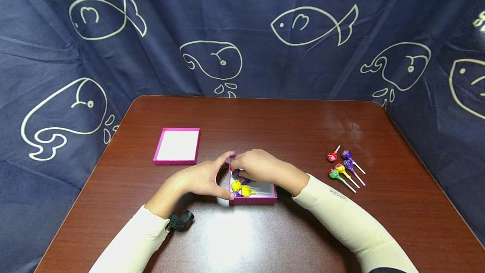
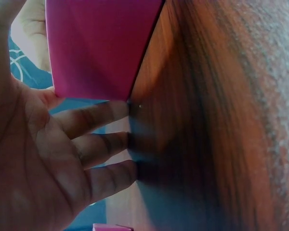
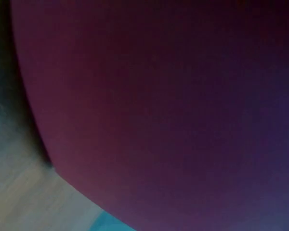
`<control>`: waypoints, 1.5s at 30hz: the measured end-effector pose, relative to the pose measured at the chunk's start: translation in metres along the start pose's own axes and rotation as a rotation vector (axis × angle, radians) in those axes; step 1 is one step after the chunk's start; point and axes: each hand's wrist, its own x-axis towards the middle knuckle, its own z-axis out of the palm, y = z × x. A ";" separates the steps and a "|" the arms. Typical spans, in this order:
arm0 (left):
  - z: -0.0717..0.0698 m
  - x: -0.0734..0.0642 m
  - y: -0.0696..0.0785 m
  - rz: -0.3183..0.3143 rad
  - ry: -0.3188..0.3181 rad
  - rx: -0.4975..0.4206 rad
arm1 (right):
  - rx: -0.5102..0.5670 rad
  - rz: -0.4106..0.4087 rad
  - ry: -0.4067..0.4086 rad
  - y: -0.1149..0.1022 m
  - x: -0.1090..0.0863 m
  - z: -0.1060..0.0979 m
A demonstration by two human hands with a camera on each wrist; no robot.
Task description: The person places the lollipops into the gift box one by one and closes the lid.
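A pink box (image 1: pixel 254 201) with a pale inside lies near the middle of the table. My left hand (image 1: pixel 202 177) spans its left side, thumb at the near corner and index finger at the far one. In the left wrist view, the other fingers (image 2: pixel 108 183) stretch out beside the pink wall, tips down at the tabletop. Inside the box, my right hand (image 1: pixel 261 166) pinches a dark purple lollipop (image 1: pixel 236 173), its fingertips partly hidden. Yellow lollipops (image 1: pixel 245 191) lie in the near part of the box. The pink wall fills most of the right wrist view.
A shallow pink lid (image 1: pixel 176 162) with a white inside lies behind and left of the box. On the right, several loose lollipops (image 1: pixel 333 173), red, purple, yellow and green, lie on the brown table (image 1: pixel 303 125). A dark blue curtain (image 1: pixel 250 20) hangs behind the table.
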 end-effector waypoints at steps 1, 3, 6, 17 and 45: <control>0.000 0.000 0.000 -0.003 0.001 0.002 | 0.000 0.005 -0.001 0.000 0.000 0.001; 0.000 0.000 0.000 -0.007 0.001 -0.005 | 0.006 0.012 -0.004 -0.001 0.001 0.003; 0.000 -0.001 -0.001 -0.007 -0.005 -0.014 | 0.030 0.014 -0.009 -0.001 0.003 0.006; 0.001 -0.001 0.001 -0.006 -0.003 -0.022 | 0.058 0.033 0.027 0.001 -0.004 0.002; 0.000 -0.001 0.004 -0.032 0.001 -0.020 | 0.073 0.352 0.303 0.084 -0.161 -0.044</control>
